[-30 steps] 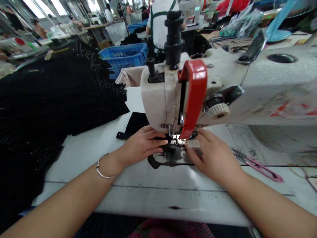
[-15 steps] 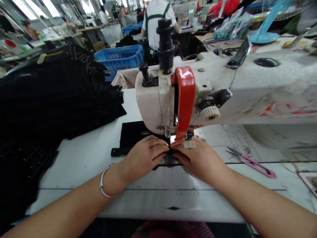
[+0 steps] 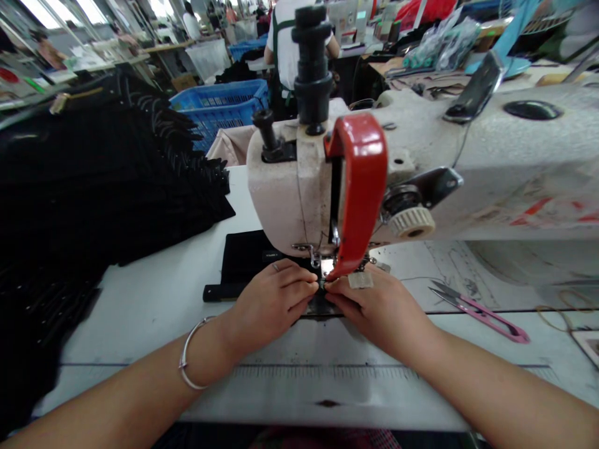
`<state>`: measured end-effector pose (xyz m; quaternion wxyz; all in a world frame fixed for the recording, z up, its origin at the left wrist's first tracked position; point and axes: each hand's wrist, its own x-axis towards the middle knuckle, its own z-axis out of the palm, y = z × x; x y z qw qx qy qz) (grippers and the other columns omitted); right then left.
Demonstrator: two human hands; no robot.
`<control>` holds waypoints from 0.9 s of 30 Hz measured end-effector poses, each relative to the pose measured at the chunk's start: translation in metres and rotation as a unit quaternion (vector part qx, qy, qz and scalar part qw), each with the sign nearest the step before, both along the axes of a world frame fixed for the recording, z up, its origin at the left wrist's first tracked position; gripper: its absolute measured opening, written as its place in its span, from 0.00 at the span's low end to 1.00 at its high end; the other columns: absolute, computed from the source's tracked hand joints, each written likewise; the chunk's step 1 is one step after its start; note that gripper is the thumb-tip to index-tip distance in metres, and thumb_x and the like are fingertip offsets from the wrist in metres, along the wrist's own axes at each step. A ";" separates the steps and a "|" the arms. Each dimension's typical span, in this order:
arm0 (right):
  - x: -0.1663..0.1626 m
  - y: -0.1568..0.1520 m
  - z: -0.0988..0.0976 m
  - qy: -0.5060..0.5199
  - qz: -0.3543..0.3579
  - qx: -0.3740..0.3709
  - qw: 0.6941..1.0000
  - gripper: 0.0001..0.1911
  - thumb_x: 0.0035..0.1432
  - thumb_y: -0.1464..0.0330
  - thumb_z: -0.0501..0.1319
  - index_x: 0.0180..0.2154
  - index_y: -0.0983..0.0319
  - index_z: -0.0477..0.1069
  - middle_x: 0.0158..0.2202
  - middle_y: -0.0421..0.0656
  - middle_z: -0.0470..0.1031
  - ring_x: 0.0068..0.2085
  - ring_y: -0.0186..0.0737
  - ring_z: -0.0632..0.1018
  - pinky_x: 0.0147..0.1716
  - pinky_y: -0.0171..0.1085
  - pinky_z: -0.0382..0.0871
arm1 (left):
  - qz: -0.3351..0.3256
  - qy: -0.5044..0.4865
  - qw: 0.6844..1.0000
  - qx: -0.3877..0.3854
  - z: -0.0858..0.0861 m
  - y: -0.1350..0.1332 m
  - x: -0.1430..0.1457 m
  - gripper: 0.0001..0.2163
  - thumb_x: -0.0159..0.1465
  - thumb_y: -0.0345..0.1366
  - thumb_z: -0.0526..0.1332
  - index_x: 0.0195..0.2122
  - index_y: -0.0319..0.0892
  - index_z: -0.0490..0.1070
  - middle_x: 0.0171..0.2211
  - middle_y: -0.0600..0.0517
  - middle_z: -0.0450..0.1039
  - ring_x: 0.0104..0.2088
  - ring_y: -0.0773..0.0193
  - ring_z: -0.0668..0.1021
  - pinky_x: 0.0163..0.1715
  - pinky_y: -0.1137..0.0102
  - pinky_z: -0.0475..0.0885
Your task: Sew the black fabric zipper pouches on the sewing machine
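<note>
A black fabric piece [image 3: 243, 259] with a small label lies flat on the sewing table [image 3: 159, 312], its right part under the head of a sewing machine [image 3: 281, 193]. My left hand [image 3: 278, 293] presses on the fabric with fingers closed together, its fingertips just left of the lit needle area. From the other side my right hand [image 3: 374, 302] pinches at the fabric's edge, thumb and forefinger close to the presser foot. The two hands' fingertips nearly meet. A red guard [image 3: 362, 193] hangs in front of the needle and hides part of the stitching spot.
Pink-handled thread snips [image 3: 486, 312] lie right of my right hand. A tall pile of black fabric pieces [image 3: 93, 174] fills the left side. Behind stand a blue plastic basket [image 3: 219, 103] and a person in a white top [image 3: 285, 43]. A printed ruler [image 3: 322, 372] runs along the front.
The view has shifted slightly closer to the machine, which appears larger. Both hands stay at the needle area on the black fabric, with little visible movement.
</note>
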<state>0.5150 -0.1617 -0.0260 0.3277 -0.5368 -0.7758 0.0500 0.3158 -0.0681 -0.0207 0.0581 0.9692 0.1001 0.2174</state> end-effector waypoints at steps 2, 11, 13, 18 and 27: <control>-0.001 -0.001 0.000 -0.001 -0.006 0.005 1.000 0.02 0.58 0.74 0.65 0.35 0.65 0.75 0.36 0.46 0.77 0.37 0.45 0.74 0.35 0.40 0.70 | 0.006 0.004 1.000 0.005 0.000 -0.001 0.000 0.07 0.70 0.30 0.56 0.43 0.38 0.73 0.42 0.50 0.78 0.45 0.62 0.78 0.51 0.64 0.74; -0.002 -0.004 -0.002 0.002 -0.006 0.008 1.000 0.07 0.61 0.74 0.62 0.40 0.63 0.78 0.40 0.48 0.78 0.39 0.47 0.77 0.35 0.41 0.73 | 0.018 -0.008 1.000 -0.018 0.001 -0.002 -0.001 0.07 0.70 0.30 0.56 0.44 0.38 0.73 0.44 0.50 0.77 0.45 0.63 0.78 0.50 0.66 0.74; -0.002 -0.004 -0.002 -0.005 -0.008 0.012 1.000 0.08 0.62 0.74 0.61 0.40 0.63 0.79 0.40 0.49 0.79 0.39 0.46 0.77 0.35 0.42 0.73 | 0.010 -0.010 1.000 -0.006 0.001 -0.002 0.000 0.08 0.70 0.29 0.55 0.44 0.37 0.73 0.43 0.49 0.78 0.45 0.64 0.78 0.51 0.66 0.74; -0.002 -0.001 -0.004 -0.042 -0.019 0.021 0.999 0.08 0.61 0.74 0.61 0.39 0.63 0.79 0.39 0.49 0.80 0.38 0.48 0.78 0.35 0.43 0.74 | 0.014 -0.017 1.000 0.002 0.001 0.002 0.004 0.09 0.70 0.29 0.54 0.43 0.38 0.75 0.43 0.49 0.79 0.44 0.64 0.79 0.50 0.66 0.75; 0.001 0.009 -0.007 -0.077 -0.035 0.030 0.996 0.10 0.60 0.76 0.60 0.42 0.64 0.78 0.42 0.50 0.80 0.41 0.50 0.78 0.40 0.46 0.76 | 0.034 -0.022 0.999 -0.002 0.000 0.013 0.011 0.07 0.68 0.29 0.58 0.39 0.40 0.76 0.41 0.51 0.80 0.44 0.62 0.80 0.52 0.64 0.74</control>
